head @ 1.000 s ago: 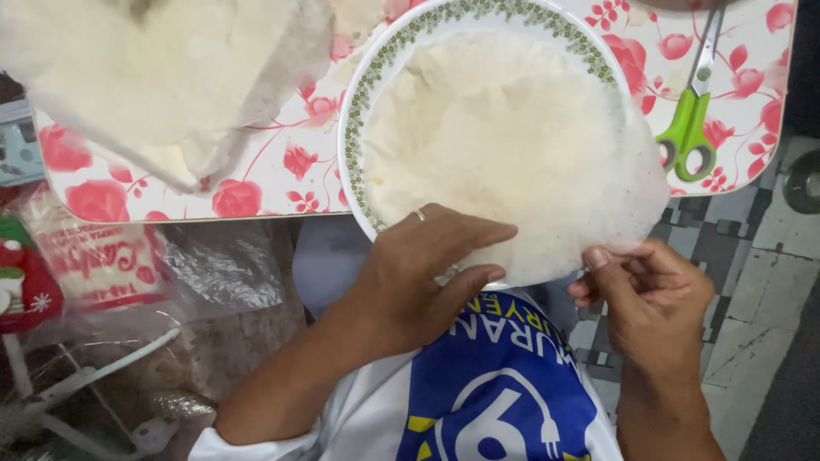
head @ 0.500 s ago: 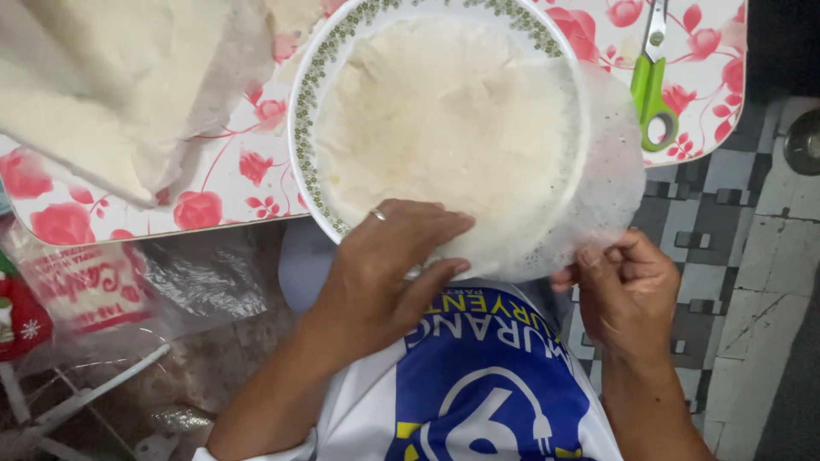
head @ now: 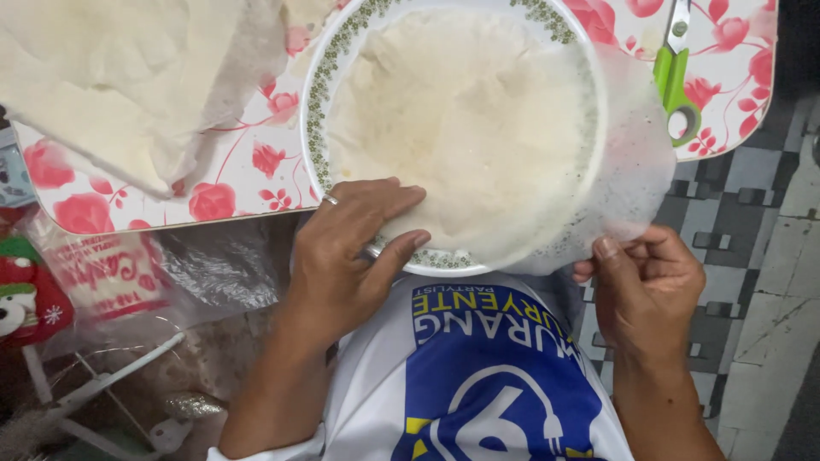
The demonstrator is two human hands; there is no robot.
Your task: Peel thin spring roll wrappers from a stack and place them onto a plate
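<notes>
On the plate (head: 318,102), left hand (head: 346,252) flat pressing wrapper stack (head: 461,119), right hand (head: 645,286) pinching top sheet's edge (head: 632,171)

We note a rose-patterned tray table (head: 248,171) with a stack of pale thin sheets (head: 128,77) at its left end. Green-handled scissors (head: 675,77) lie at its right end. Below the table's left edge sit clear plastic bags (head: 111,273) and a red festive-printed item (head: 21,294). We see a grey-and-black checkered floor (head: 760,213).
</notes>
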